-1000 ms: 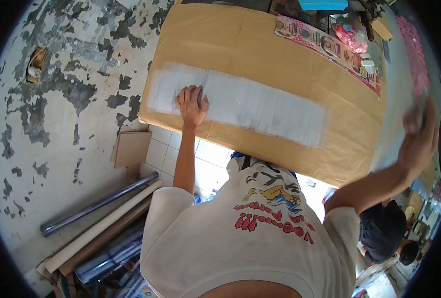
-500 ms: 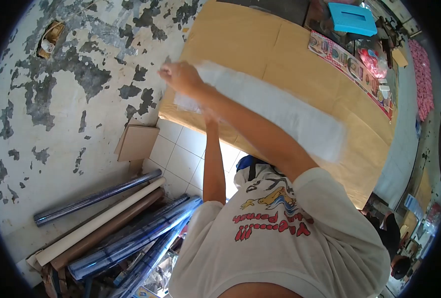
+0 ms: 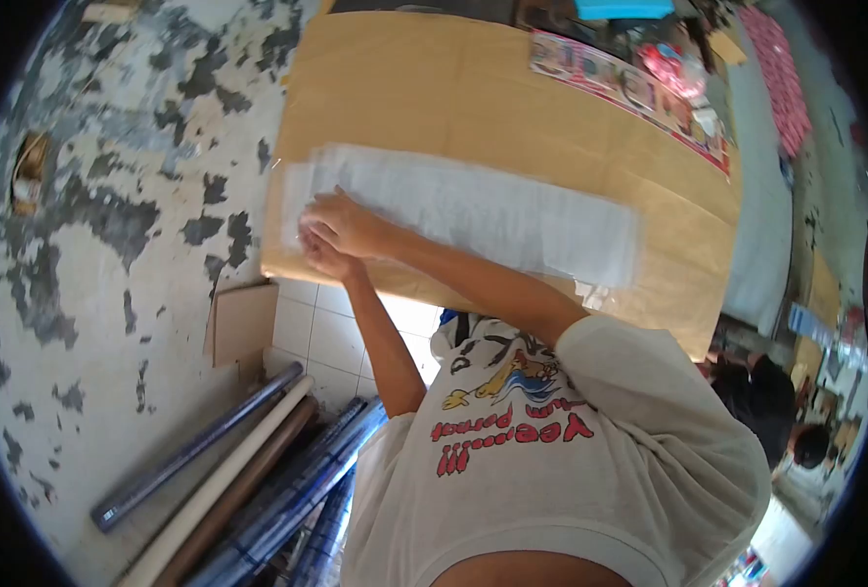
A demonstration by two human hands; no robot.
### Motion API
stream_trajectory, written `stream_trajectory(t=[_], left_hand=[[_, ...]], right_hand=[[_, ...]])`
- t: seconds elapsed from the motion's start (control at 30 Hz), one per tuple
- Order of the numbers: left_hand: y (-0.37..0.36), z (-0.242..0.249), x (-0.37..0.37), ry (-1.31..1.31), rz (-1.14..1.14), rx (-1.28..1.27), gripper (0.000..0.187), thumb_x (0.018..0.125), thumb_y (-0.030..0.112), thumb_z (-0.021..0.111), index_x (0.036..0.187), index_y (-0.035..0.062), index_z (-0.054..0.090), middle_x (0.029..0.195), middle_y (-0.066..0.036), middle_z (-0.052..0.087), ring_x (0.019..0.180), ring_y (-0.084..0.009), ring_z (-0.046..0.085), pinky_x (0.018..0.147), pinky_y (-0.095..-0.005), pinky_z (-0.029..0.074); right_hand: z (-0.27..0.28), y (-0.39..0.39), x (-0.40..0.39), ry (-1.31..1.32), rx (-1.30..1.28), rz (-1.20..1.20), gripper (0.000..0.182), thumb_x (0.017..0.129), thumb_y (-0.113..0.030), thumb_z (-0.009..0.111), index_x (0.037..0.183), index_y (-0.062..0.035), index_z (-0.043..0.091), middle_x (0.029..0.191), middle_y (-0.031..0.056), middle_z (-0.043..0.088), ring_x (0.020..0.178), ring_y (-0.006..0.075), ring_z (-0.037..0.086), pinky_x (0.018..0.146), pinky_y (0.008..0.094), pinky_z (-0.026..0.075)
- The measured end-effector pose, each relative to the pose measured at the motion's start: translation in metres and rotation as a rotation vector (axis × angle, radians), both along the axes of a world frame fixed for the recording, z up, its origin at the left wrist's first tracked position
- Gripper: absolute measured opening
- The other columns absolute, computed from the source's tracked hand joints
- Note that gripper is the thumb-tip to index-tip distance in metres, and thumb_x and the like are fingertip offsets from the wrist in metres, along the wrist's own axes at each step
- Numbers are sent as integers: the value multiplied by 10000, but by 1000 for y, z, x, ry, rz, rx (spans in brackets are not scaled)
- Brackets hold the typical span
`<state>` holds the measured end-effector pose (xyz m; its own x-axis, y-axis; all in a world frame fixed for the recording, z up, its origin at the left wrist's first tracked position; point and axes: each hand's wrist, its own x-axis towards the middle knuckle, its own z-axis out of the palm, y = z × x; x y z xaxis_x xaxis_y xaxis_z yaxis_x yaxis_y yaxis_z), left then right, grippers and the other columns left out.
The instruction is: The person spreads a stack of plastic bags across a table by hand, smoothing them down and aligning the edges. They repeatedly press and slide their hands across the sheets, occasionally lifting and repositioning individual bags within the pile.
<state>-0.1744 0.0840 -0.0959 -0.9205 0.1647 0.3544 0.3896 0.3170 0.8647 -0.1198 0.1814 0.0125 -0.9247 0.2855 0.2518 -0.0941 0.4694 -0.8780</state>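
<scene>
A long strip of translucent white plastic sheets, seemingly layered, lies across the brown paper-covered table. Both hands are together over its left end. My right hand reaches across from the right, its fingers bent and one pointing away from me. Just below it, my left hand has curled fingers at the near edge of the plastic. The fingertips overlap and blur, so what lies between them is hard to see.
A printed banner strip, a pink plastic bag and a blue object lie at the far right. Long rolls lean at lower left beside cardboard pieces. The peeling wall borders the left. Another person is at right.
My right hand has come down from beyond the table's left edge to meet my left hand over the plastic. The camera view has shifted, and the strip lies more level.
</scene>
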Motion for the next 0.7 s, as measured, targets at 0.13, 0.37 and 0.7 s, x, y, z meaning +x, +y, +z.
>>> stream_trajectory(t=[0.13,0.37,0.7], left_hand=[[28,71,29,-518,180,411,399,1072,262,335,1317,-18,481,1131,-191,676,881,-247,672,698,-337,552],[33,72,28,-495,202,488,463,1083,319,294,1397,-11,378,1118,-242,667,1017,-315,684,796,-368,594],[23,33,6,-538,187,417,467,993,310,560,1311,1,415,916,-160,670,698,-226,649,555,-335,539]], right_hand=[[13,40,177,-17,418,-232,275,879,-76,643,1149,-123,645,1341,108,550,1353,330,423,1141,582,257],[-71,98,596,-797,675,-1390,921,860,-616,627,1517,-61,298,1575,220,240,1467,395,194,1157,615,119],[-77,140,698,-1284,508,-1858,1087,798,-851,437,1507,-32,339,1577,185,289,1470,367,218,1139,633,181]])
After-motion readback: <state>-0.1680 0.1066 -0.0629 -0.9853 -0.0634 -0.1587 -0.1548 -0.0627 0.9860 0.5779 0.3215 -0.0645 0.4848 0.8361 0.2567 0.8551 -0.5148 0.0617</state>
